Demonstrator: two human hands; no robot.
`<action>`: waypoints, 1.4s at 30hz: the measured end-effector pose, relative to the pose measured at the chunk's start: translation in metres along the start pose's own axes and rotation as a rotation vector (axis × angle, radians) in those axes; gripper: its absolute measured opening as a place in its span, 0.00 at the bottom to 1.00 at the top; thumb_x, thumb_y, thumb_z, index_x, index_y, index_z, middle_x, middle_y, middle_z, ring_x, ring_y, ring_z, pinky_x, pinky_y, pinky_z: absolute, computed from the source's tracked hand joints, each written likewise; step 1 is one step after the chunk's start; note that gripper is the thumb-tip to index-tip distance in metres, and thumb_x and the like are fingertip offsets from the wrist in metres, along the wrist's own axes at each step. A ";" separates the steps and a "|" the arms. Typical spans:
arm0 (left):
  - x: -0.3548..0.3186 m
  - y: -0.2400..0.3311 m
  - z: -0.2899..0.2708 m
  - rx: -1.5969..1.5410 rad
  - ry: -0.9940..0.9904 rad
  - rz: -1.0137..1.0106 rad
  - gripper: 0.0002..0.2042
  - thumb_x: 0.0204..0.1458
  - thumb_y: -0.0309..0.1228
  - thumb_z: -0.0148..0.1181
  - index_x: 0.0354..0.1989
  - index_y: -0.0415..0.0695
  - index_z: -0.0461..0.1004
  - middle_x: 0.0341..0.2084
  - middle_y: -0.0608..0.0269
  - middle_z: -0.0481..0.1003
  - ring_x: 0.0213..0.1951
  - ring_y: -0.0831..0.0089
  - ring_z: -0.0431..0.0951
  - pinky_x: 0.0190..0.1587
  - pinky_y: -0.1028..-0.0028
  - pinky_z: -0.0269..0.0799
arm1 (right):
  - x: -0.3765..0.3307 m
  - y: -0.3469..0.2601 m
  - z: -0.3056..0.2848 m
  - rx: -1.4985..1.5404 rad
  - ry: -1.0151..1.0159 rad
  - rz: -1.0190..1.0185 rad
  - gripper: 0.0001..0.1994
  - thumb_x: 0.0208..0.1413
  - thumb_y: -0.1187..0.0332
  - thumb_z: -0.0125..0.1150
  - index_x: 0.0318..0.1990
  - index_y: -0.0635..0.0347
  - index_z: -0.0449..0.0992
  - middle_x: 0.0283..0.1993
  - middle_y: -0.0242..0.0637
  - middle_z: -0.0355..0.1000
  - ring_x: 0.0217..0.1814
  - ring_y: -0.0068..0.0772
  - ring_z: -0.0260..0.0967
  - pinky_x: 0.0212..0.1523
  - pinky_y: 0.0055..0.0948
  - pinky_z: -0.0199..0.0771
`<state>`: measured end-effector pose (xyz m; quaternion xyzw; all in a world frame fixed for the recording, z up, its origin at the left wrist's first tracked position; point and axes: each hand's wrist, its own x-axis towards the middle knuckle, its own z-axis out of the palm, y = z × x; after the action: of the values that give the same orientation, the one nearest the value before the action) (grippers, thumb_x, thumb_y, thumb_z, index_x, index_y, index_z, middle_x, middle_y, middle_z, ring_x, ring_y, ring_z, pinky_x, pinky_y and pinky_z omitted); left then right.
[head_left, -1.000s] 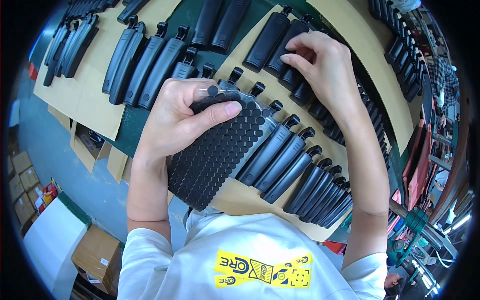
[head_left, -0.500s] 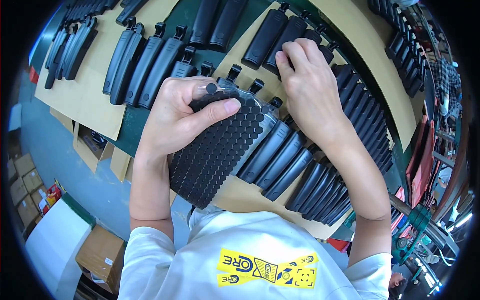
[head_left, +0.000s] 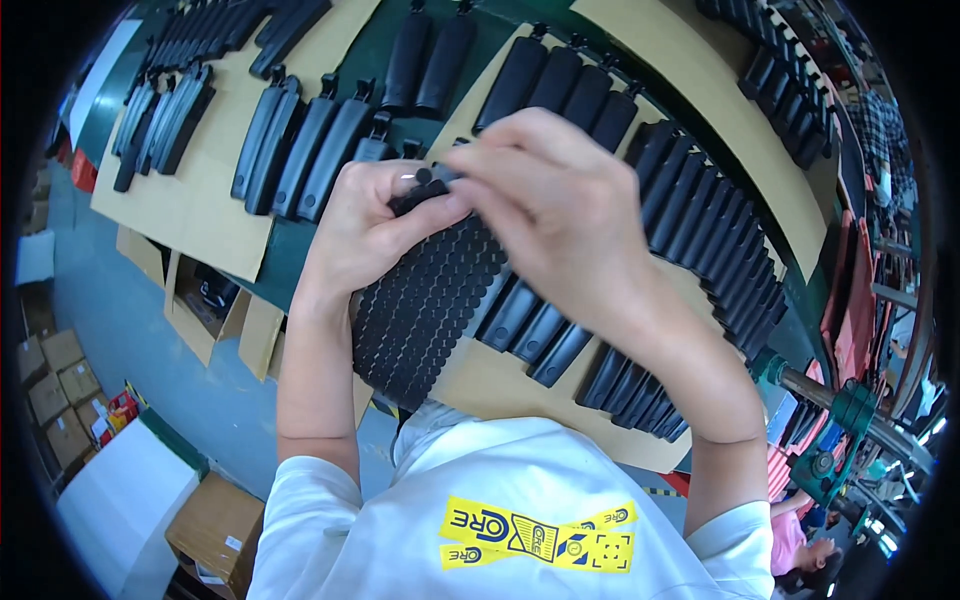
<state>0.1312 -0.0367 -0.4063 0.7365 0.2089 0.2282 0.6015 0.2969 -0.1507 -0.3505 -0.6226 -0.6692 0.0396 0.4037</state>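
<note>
My left hand (head_left: 375,220) grips the top end of a black pad with a honeycomb texture (head_left: 425,305), held up over the table and hanging down toward my chest. My right hand (head_left: 555,205) has its fingers pinched on the same top end, right next to my left thumb. Under both hands lie rows of long black plastic parts (head_left: 690,215) on sheets of brown cardboard (head_left: 205,195).
More black parts lie in rows at the far left (head_left: 165,110) and far right (head_left: 785,90) on a green table (head_left: 290,260). Cardboard boxes (head_left: 55,385) stand on the blue floor at the left. Metal machinery (head_left: 840,430) is at the lower right.
My right hand has come back from the row of black parts on the table and now pinches the top end of the honeycomb pad. My left hand has kept its grip.
</note>
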 end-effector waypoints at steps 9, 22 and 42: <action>0.001 0.000 0.005 -0.027 0.052 0.036 0.07 0.47 0.21 0.68 0.23 0.33 0.76 0.17 0.66 0.71 0.21 0.77 0.60 0.26 0.76 0.61 | 0.004 -0.003 0.029 -0.136 0.046 -0.139 0.05 0.47 0.77 0.65 0.33 0.62 0.77 0.35 0.34 0.71 0.29 0.31 0.64 0.31 0.28 0.68; 0.002 -0.005 0.001 -0.096 0.027 0.082 0.08 0.48 0.19 0.66 0.20 0.34 0.73 0.18 0.68 0.69 0.21 0.79 0.59 0.26 0.78 0.58 | -0.004 -0.002 0.032 -0.119 0.091 -0.256 0.04 0.48 0.76 0.62 0.33 0.60 0.76 0.35 0.33 0.71 0.28 0.31 0.61 0.31 0.27 0.67; 0.003 -0.005 0.005 -0.088 0.024 0.041 0.15 0.54 0.25 0.70 0.17 0.36 0.74 0.15 0.70 0.66 0.18 0.81 0.56 0.23 0.79 0.53 | 0.022 0.098 -0.047 0.011 -0.514 0.396 0.07 0.59 0.75 0.64 0.28 0.63 0.79 0.23 0.29 0.67 0.23 0.20 0.58 0.27 0.20 0.62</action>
<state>0.1362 -0.0381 -0.4120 0.7108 0.1906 0.2581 0.6260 0.4053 -0.1310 -0.3625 -0.7080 -0.6149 0.2770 0.2093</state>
